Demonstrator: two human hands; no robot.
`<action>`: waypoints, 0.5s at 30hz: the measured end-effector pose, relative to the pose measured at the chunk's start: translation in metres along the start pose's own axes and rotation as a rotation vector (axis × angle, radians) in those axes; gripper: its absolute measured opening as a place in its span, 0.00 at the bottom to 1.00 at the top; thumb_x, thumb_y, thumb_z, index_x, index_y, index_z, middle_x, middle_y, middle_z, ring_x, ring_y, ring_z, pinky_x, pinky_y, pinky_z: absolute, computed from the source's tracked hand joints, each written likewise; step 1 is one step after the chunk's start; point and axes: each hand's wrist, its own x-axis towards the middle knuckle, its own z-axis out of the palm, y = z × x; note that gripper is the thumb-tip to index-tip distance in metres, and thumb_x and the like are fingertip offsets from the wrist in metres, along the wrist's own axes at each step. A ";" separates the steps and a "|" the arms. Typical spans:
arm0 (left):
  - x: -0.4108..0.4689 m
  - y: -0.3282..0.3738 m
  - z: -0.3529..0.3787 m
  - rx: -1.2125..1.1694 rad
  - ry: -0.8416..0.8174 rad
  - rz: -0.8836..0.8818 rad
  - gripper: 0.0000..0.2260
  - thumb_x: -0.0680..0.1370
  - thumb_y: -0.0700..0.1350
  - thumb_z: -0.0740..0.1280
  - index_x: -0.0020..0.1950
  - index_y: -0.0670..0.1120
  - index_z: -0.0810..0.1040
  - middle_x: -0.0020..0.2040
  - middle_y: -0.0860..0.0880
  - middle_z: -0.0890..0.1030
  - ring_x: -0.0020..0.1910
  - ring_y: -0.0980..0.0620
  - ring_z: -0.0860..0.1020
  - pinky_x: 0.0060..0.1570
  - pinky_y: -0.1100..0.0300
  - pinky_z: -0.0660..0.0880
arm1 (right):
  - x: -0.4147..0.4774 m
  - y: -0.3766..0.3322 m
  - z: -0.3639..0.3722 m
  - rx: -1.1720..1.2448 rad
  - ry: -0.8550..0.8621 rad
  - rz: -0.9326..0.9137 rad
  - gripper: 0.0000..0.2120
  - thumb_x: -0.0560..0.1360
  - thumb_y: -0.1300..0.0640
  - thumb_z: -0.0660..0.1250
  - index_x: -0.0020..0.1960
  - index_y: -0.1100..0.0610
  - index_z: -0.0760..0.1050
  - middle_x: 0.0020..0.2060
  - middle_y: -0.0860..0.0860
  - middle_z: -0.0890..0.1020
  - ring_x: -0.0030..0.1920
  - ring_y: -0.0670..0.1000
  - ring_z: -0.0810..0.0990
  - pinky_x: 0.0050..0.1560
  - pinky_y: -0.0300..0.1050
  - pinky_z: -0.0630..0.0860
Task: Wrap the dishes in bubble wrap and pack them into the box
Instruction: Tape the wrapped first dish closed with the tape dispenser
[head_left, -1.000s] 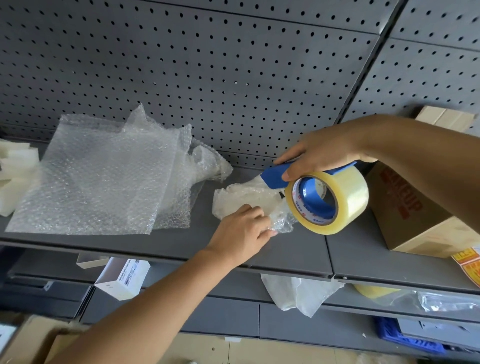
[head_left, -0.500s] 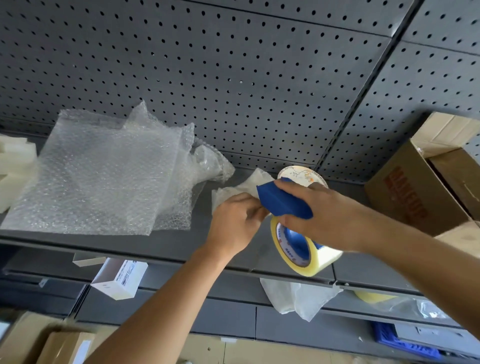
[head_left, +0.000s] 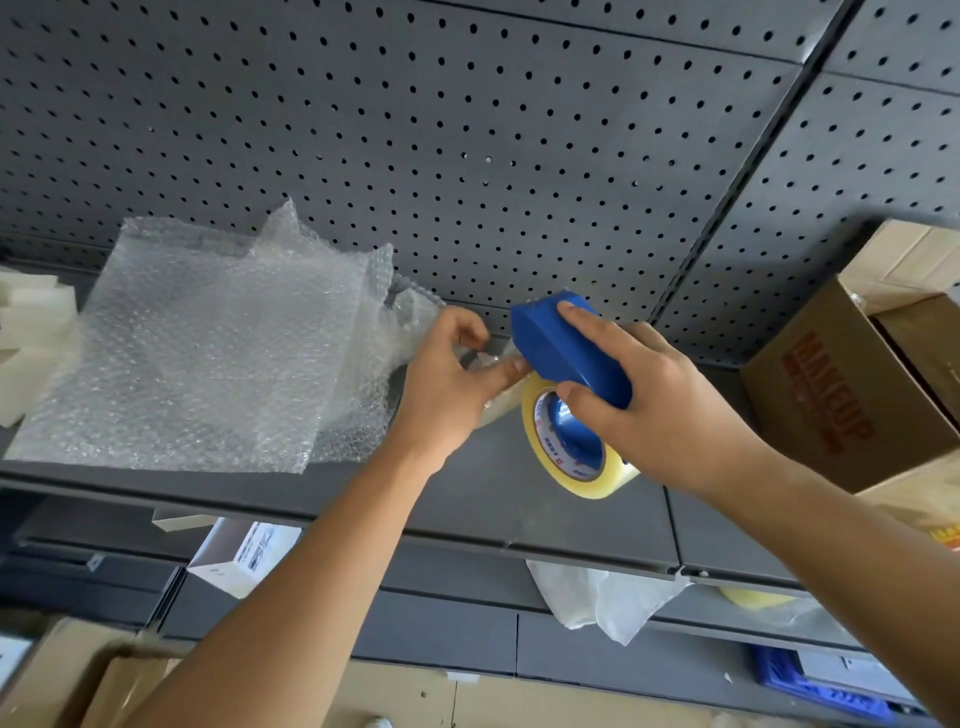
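Observation:
My right hand (head_left: 649, 410) grips a blue tape dispenser (head_left: 566, 348) that carries a roll of clear yellowish tape (head_left: 576, 457). Just left of it, my left hand (head_left: 452, 379) holds a small bundle wrapped in bubble wrap (head_left: 498, 408) on the grey shelf (head_left: 498, 499); both hands hide most of the bundle. The dispenser's front end sits against the bundle by my left fingertips. Loose sheets of bubble wrap (head_left: 208, 353) lie on the shelf to the left. An open brown cardboard box (head_left: 852, 395) stands at the right end.
A grey pegboard wall (head_left: 467, 130) backs the shelf. White foam blocks (head_left: 26, 332) sit at the far left. On the lower shelf are a small white carton (head_left: 244, 556) and a white plastic bag (head_left: 602, 597). Cardboard boxes (head_left: 67, 675) stand on the floor below left.
My right hand turned the dispenser over from above the bundle and brought it down behind and against it. My left hand moved up the shelf, holding the bundle. The view shifted left.

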 end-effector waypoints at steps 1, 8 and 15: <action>0.001 0.001 -0.001 0.019 -0.045 0.022 0.11 0.74 0.47 0.77 0.53 0.52 0.79 0.48 0.60 0.81 0.50 0.58 0.79 0.54 0.54 0.78 | 0.001 0.001 0.000 -0.003 0.006 -0.003 0.32 0.76 0.43 0.67 0.77 0.37 0.61 0.55 0.44 0.71 0.53 0.50 0.74 0.53 0.44 0.74; -0.007 0.002 -0.019 0.357 -0.455 0.111 0.25 0.79 0.45 0.71 0.76 0.53 0.70 0.69 0.60 0.71 0.68 0.67 0.68 0.66 0.75 0.61 | 0.008 0.007 -0.001 0.029 -0.021 0.055 0.30 0.76 0.43 0.66 0.77 0.34 0.62 0.57 0.44 0.73 0.54 0.50 0.75 0.54 0.42 0.72; 0.008 -0.014 -0.019 0.742 -0.388 0.251 0.33 0.74 0.58 0.76 0.76 0.56 0.68 0.75 0.57 0.70 0.76 0.55 0.61 0.76 0.52 0.56 | 0.016 0.009 -0.010 0.152 -0.086 0.096 0.28 0.77 0.42 0.67 0.75 0.33 0.64 0.60 0.44 0.76 0.57 0.44 0.76 0.52 0.35 0.71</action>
